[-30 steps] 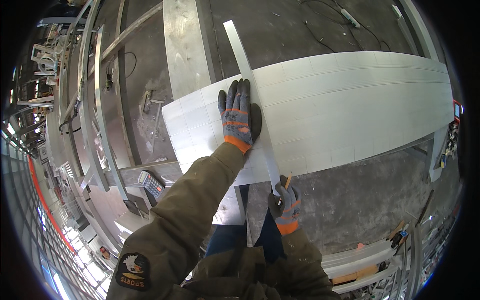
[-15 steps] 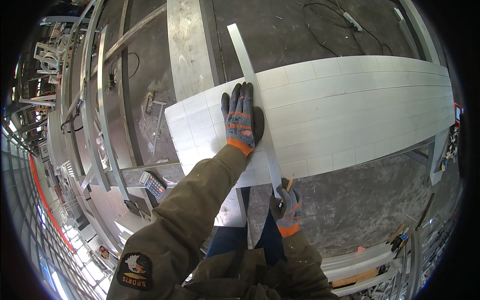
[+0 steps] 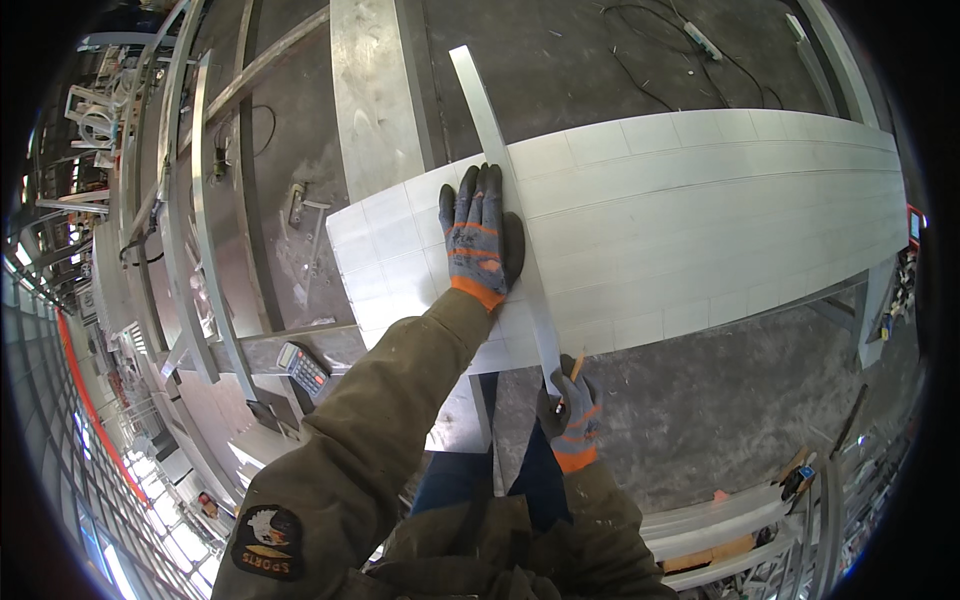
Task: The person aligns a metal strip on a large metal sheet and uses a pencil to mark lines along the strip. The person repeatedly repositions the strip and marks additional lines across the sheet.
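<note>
Long pale metal profiles [image 3: 700, 220] lie side by side, with thin lines marked across them. A straight metal bar [image 3: 527, 250] rests across them, its far end jutting past the far edge. My left hand [image 3: 477, 235], in a grey and orange work glove, lies flat on the profiles left of the bar, fingers stretched out and thumb side against the bar. At the near edge, my gloved right hand [image 3: 575, 415] is closed around the bar's near end. A pencil [image 3: 577, 367] sticks up from the same hand; the grip's underside is hidden.
A calculator [image 3: 303, 367] sits on the metal frame at left. A wide metal beam [image 3: 375, 100] runs under the profiles. Cables with a connector [image 3: 703, 40] lie on the floor at the back. White profiles [image 3: 720, 525] are stacked at the lower right.
Both hands and the bar keep their places on the profiles. The whole view has shifted only slightly.
</note>
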A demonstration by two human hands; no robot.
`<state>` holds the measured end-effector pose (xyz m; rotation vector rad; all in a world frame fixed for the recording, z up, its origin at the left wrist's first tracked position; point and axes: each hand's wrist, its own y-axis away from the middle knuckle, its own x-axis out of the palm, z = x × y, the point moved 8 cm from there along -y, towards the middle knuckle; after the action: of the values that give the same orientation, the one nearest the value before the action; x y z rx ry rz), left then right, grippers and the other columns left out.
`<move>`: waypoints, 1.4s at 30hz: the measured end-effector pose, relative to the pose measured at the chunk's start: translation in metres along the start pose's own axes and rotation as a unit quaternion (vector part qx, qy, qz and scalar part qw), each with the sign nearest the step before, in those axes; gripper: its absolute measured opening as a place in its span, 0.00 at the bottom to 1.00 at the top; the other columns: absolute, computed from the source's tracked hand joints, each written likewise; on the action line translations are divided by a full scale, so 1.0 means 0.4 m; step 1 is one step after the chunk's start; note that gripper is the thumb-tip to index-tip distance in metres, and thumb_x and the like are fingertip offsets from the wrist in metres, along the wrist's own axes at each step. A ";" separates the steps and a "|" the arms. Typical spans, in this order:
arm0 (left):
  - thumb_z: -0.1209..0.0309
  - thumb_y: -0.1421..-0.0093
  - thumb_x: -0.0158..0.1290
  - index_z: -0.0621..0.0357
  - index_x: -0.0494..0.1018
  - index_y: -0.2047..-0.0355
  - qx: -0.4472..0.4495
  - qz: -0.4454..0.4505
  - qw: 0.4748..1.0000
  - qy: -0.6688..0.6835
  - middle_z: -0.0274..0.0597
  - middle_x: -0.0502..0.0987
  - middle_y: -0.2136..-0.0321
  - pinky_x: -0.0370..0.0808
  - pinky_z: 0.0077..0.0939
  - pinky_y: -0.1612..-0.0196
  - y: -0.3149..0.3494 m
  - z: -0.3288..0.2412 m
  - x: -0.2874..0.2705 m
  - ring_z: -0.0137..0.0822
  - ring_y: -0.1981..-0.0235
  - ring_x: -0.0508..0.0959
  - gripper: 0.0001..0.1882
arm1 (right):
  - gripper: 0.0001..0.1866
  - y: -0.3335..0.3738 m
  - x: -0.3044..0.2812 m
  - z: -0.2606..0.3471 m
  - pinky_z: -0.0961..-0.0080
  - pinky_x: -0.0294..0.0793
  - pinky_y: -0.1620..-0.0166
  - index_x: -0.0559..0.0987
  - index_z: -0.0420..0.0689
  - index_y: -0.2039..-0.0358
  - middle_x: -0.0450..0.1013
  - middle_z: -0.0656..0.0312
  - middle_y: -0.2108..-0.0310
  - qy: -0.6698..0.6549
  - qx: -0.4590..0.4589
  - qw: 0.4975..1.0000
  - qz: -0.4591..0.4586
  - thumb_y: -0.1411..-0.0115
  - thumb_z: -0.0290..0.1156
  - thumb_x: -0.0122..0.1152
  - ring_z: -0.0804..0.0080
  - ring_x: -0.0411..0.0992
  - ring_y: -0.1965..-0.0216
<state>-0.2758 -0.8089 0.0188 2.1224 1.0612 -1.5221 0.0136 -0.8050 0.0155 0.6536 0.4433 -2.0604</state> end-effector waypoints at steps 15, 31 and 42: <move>0.66 0.31 0.46 0.67 0.58 0.27 0.010 0.000 1.000 -0.004 0.57 0.63 0.28 0.46 0.61 0.22 0.003 0.003 0.009 0.56 0.25 0.59 0.34 | 0.20 -0.172 -0.115 0.022 0.63 0.80 0.53 0.78 0.38 0.42 0.81 0.51 0.55 -0.115 0.104 0.987 -0.052 0.34 0.24 0.64 0.56 0.80 0.57; 0.62 0.31 0.46 0.72 0.56 0.27 0.007 0.012 1.000 0.006 0.62 0.65 0.30 0.41 0.66 0.23 0.006 0.005 0.029 0.59 0.25 0.57 0.37 | 0.15 -0.619 0.009 0.011 0.67 0.82 0.51 0.81 0.39 0.46 0.82 0.50 0.56 -0.130 -0.053 0.989 -0.050 0.33 0.19 0.60 0.55 0.82 0.54; 0.67 0.36 0.50 0.69 0.61 0.29 0.001 -0.024 1.000 0.016 0.60 0.67 0.32 0.48 0.64 0.24 0.005 -0.006 -0.003 0.59 0.27 0.62 0.36 | 0.19 -0.473 -0.042 0.044 0.60 0.78 0.57 0.80 0.37 0.47 0.79 0.49 0.59 -0.087 -0.073 0.991 0.072 0.39 0.13 0.59 0.51 0.77 0.60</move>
<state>-0.2729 -0.8089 0.0204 2.1445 1.1290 -1.5156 -0.1438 -0.7033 0.0510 0.4015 0.4283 -1.9095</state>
